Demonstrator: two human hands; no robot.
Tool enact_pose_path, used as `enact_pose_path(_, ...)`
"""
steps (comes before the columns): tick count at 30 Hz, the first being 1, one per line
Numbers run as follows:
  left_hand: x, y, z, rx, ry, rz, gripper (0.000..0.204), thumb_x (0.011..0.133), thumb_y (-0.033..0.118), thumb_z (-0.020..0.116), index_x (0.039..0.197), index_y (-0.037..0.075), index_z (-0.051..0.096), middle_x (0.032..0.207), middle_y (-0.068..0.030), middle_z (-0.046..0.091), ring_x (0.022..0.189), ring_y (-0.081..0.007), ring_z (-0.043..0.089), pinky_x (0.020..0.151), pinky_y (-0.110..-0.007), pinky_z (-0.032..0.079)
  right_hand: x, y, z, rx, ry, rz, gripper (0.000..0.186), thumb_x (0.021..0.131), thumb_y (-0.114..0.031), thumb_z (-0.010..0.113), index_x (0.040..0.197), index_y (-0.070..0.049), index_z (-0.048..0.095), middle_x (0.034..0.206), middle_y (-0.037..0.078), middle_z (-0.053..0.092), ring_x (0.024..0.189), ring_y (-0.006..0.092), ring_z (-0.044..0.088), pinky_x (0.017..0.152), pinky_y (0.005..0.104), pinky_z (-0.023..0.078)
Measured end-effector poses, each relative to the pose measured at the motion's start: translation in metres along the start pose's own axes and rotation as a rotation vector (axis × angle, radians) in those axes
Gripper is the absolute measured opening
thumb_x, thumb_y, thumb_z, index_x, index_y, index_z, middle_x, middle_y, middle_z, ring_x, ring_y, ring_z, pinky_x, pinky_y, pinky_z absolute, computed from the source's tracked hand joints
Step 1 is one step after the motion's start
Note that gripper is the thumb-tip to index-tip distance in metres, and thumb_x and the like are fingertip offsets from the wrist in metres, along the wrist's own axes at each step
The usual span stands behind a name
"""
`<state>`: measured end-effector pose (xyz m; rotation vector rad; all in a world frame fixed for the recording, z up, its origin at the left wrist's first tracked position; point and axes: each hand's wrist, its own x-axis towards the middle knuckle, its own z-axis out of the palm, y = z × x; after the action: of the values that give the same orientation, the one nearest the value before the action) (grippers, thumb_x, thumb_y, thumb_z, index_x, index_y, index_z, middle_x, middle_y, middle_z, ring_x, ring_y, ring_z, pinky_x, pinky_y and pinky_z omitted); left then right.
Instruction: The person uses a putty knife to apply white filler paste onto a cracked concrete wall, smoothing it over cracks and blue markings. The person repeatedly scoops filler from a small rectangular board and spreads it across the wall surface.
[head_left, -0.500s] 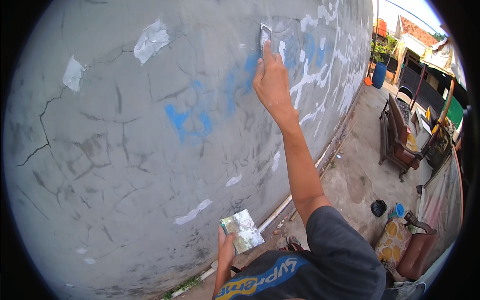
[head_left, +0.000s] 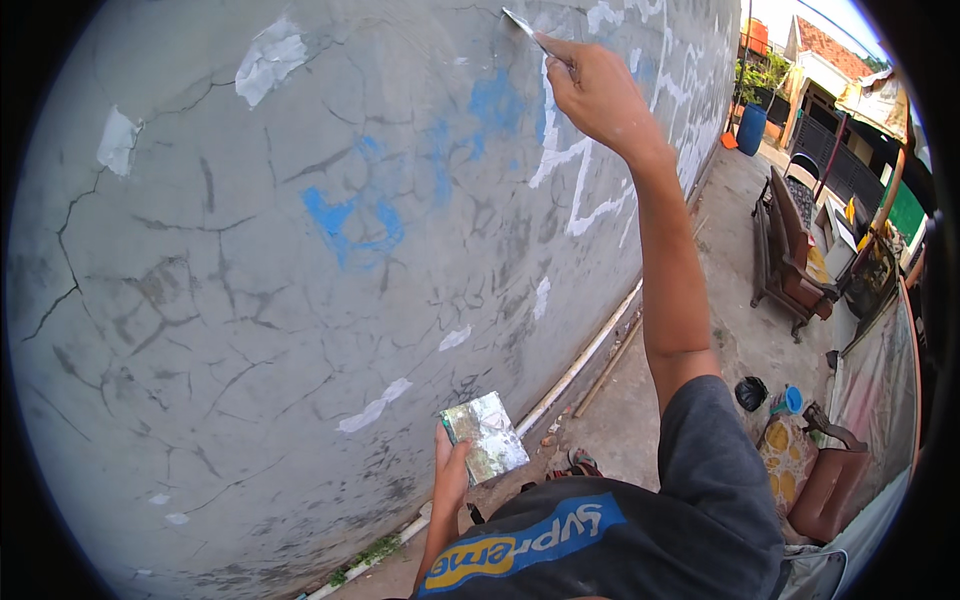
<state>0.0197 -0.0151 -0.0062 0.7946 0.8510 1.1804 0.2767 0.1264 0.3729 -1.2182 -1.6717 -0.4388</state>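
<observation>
My right hand (head_left: pixel 606 100) is raised at the upper middle, closed around a putty knife (head_left: pixel 522 25). Its blade meets the grey, cracked wall (head_left: pixel 250 330) near the top. Low in front of my body, my left hand (head_left: pixel 452 478) grips a square board (head_left: pixel 487 440) by its left edge. White paste is smeared over the board. Around the raised hand the wall carries blue paint marks (head_left: pixel 350 230) and branching white filler lines (head_left: pixel 590 195). A rough white patch (head_left: pixel 270 62) covers part of a crack at the upper left.
A pale pipe (head_left: pixel 565 385) runs along the wall's foot. To the right, a wooden bench (head_left: pixel 792 250) stands on the concrete ground, with a black bag (head_left: pixel 752 393), a blue dipper (head_left: pixel 789 400) and a brown cushioned chair (head_left: pixel 830 490) nearer. Farther back is a blue drum (head_left: pixel 751 130).
My right hand has moved up and to the right, and the putty knife now slants to the upper left instead of pointing nearly straight up. My left hand holds the board much as before.
</observation>
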Motion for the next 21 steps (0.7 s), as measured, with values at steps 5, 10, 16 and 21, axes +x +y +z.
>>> enact_pose_path(5, -0.002, 0.000, 0.006, -0.018, 0.020, -0.015, 0.054, 0.090, 0.002, 0.043, 0.142, 0.000, 0.029, 0.124, -0.0108, 0.049, 0.107, -0.0169, 0.051, 0.093, -0.029, 0.043, -0.034, 0.007, 0.037, -0.062, 0.092, -0.158, 0.039, 0.090, -0.011, 0.049, 0.127, -0.001, 0.058, 0.057, 0.015, 0.046, 0.051, 0.0221, 0.044, 0.056, 0.0358, 0.041)
enact_pose_path(10, -0.003, 0.003, 0.002, 0.010, 0.021, -0.027, 0.053, 0.090, 0.002, 0.043, 0.141, 0.001, 0.029, 0.123, -0.0107, 0.049, 0.108, -0.0171, 0.051, 0.093, -0.029, 0.043, -0.033, 0.000, 0.019, 0.008, 0.061, 0.029, 0.039, 0.089, -0.009, 0.049, 0.126, -0.001, 0.059, 0.064, 0.019, 0.051, 0.055, 0.0298, 0.048, 0.061, 0.0383, 0.043)
enact_pose_path(16, -0.004, 0.005, 0.003, 0.015, 0.028, -0.012, 0.054, 0.089, 0.002, 0.043, 0.141, 0.000, 0.029, 0.124, -0.0110, 0.049, 0.110, -0.0178, 0.050, 0.096, -0.030, 0.041, -0.015, 0.020, 0.042, -0.078, 0.121, 0.043, 0.040, 0.088, -0.007, 0.048, 0.126, 0.004, 0.057, 0.077, 0.024, 0.057, 0.072, 0.0369, 0.057, 0.069, 0.0431, 0.047)
enact_pose_path(21, -0.004, -0.003, -0.003, -0.003, 0.054, -0.004, 0.055, 0.088, 0.001, 0.042, 0.142, 0.000, 0.028, 0.125, -0.0112, 0.048, 0.110, -0.0179, 0.050, 0.096, -0.030, 0.041, -0.045, -0.002, 0.040, -0.051, 0.052, 0.000, 0.040, 0.089, -0.007, 0.049, 0.126, 0.006, 0.055, 0.081, 0.026, 0.058, 0.078, 0.0380, 0.059, 0.071, 0.0445, 0.048)
